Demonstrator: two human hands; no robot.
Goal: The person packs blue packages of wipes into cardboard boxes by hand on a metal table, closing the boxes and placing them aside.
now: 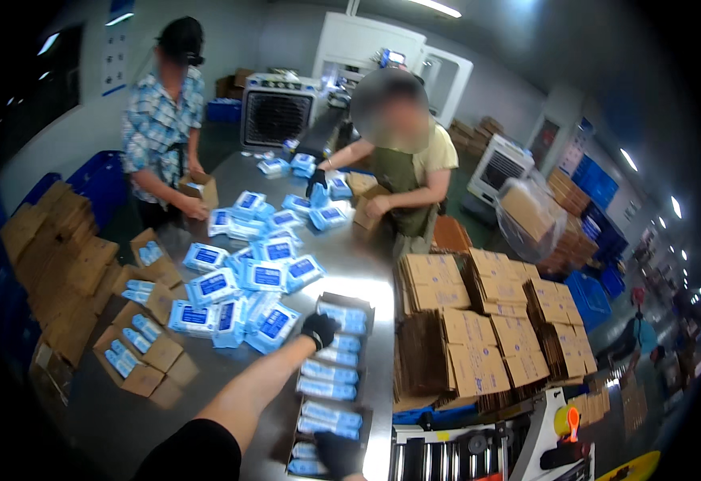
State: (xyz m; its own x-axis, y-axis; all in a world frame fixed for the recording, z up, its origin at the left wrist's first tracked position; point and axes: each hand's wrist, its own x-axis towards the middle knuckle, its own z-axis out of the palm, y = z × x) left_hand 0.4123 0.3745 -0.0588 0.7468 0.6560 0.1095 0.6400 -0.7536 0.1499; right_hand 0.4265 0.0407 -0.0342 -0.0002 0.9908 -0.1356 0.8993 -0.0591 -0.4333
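My left hand [318, 329], in a black glove, is closed on a light-blue pack of wet wipes [349, 319] at the far end of a row of open cartons. Below it in the row, more wipes packs [328, 371] stand on edge, side by side. My right hand [338, 455], also black-gloved, lies at the right side of the nearest carton [366, 418], close to the packs in it; its fingers are too dark to make out. Left of the row, a loose heap of wipes packs [266, 275] with dark-blue labels covers the table.
Filled small cartons [138, 353] sit along the metal table's [246, 401] left edge. Two co-workers [166, 128] [406, 160] stand across it, each handling a carton. Stacks of flattened cardboard [479, 337] and a roller conveyor [447, 457] are on the right.
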